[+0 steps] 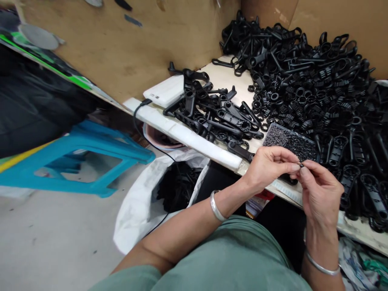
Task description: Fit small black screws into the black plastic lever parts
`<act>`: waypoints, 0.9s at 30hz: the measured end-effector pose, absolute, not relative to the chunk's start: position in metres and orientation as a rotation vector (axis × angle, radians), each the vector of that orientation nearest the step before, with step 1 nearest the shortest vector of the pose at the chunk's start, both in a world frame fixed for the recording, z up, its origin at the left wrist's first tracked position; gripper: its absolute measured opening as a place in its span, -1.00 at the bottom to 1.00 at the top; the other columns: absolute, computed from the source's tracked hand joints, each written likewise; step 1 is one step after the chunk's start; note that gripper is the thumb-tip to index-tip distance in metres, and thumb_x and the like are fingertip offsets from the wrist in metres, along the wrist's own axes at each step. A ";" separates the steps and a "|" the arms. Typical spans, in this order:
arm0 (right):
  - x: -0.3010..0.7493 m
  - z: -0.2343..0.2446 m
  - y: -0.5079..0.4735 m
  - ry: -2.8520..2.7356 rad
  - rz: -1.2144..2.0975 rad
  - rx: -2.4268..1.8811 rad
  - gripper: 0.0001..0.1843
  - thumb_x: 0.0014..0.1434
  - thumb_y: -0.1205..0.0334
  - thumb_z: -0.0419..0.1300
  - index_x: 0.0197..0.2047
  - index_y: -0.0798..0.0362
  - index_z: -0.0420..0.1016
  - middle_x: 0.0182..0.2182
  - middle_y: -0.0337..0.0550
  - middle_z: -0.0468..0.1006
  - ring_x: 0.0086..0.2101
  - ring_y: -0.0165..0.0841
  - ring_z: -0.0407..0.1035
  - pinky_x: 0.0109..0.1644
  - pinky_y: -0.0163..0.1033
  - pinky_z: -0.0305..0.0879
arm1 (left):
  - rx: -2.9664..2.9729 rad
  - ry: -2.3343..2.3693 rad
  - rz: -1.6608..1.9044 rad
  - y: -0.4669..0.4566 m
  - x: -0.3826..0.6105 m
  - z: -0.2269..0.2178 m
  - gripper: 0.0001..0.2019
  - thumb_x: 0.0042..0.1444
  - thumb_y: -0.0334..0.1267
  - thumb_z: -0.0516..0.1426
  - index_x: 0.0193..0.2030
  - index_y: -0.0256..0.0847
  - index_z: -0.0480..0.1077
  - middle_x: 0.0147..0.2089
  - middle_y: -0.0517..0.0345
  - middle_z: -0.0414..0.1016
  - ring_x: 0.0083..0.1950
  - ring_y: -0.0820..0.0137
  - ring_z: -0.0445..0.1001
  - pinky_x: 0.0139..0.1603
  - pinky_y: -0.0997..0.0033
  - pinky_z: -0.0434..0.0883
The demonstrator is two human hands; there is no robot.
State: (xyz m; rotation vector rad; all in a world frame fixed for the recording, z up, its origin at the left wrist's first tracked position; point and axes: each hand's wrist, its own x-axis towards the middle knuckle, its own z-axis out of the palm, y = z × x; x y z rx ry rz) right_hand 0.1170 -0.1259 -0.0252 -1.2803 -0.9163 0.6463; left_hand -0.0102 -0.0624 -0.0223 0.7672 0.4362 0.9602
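My left hand (pixel 268 166) and my right hand (pixel 321 186) meet at the table's front edge, fingertips pinched together. Between them is a tiny dark part (pixel 300 164), mostly covered by the fingers, so its kind does not show. Just behind the hands lies a clear shallow box (pixel 280 136) filled with small dark and greyish pieces. To the right of my right hand, black plastic arm-like parts (pixel 371 188) lie in a row. A looser group of similar black parts (pixel 233 117) is left of the box.
A large heap of black plastic parts and rings (pixel 306 76) covers the back right. A white power bank (pixel 165 91) with a black cable sits at the left edge. Below stand a white sack (pixel 136 210) holding black pieces and a blue plastic stool (pixel 75 149).
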 end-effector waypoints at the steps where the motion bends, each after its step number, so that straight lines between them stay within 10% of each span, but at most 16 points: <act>1: 0.116 -0.024 -0.126 -0.918 0.625 -1.304 -0.82 -0.01 0.22 0.49 -0.30 0.01 0.67 -0.40 -0.22 0.61 -0.51 -0.40 0.49 -0.37 -0.25 0.49 | 0.783 0.443 0.963 -0.062 -0.010 -0.023 -0.64 -0.22 -0.15 0.47 -0.39 -0.33 0.51 -0.47 0.17 0.56 -0.45 0.47 0.52 -0.32 0.41 0.51; 9: 0.111 -0.010 -0.135 -1.111 0.281 -1.598 -0.80 0.11 0.16 0.39 -0.21 0.08 0.67 -0.45 -0.17 0.64 -0.49 -0.32 0.55 -0.36 -0.23 0.54 | 1.115 0.601 1.080 -0.060 -0.008 -0.022 -0.92 -0.04 -0.51 0.30 -0.42 -0.29 0.57 -0.40 0.18 0.61 -0.35 0.52 0.54 -0.26 0.56 0.47; 27: 0.149 -0.024 -0.161 -1.392 0.263 -1.893 -0.79 0.12 0.09 0.32 -0.33 0.06 0.65 -0.56 -0.23 0.58 -0.58 -0.39 0.44 -0.43 -0.31 0.43 | 2.524 0.705 0.800 -0.070 -0.035 -0.040 -0.84 0.28 -0.47 0.10 -0.09 -0.30 0.48 -0.06 0.02 0.61 0.02 0.24 0.54 0.04 0.26 0.45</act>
